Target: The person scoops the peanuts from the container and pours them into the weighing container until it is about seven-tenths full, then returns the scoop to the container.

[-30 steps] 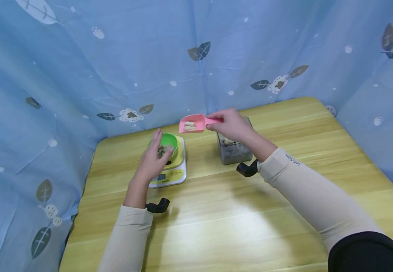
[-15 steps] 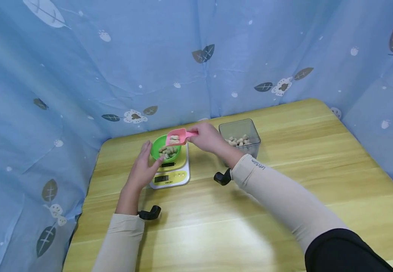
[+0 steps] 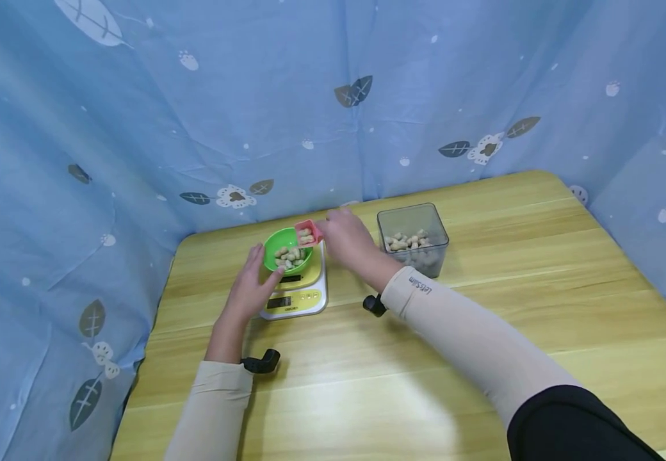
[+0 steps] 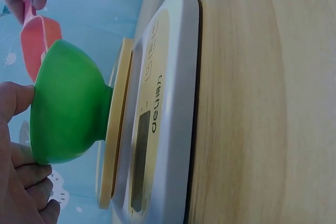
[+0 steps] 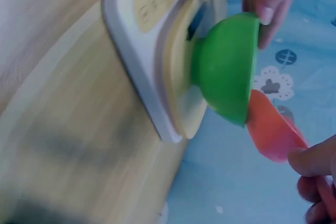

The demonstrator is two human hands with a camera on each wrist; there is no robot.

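My right hand (image 3: 346, 237) pinches the handle of a pink scoop (image 3: 307, 234) with several peanuts in it. The scoop is tilted at the right rim of a green bowl (image 3: 278, 242), its lip overlapping the rim in the right wrist view. Peanuts (image 3: 290, 257) lie in the bowl, which stands on the yellow platform of a white kitchen scale (image 3: 323, 291). At the bowl's left side, my left hand (image 3: 248, 285) holds the rim with thumb and fingers spread round it, as the left wrist view (image 4: 21, 166) shows from close by.
A grey see-through square container (image 3: 428, 256) with more peanuts stands to the right of the scale on the wooden table (image 3: 483, 307). Behind the table hangs a blue patterned curtain (image 3: 287, 96). Black wrist cameras (image 3: 262, 362) stick out from both wrists.
My right hand has carried the scoop left from above the container to the bowl and turned it towards the bowl. My left hand has settled against the bowl's rim.
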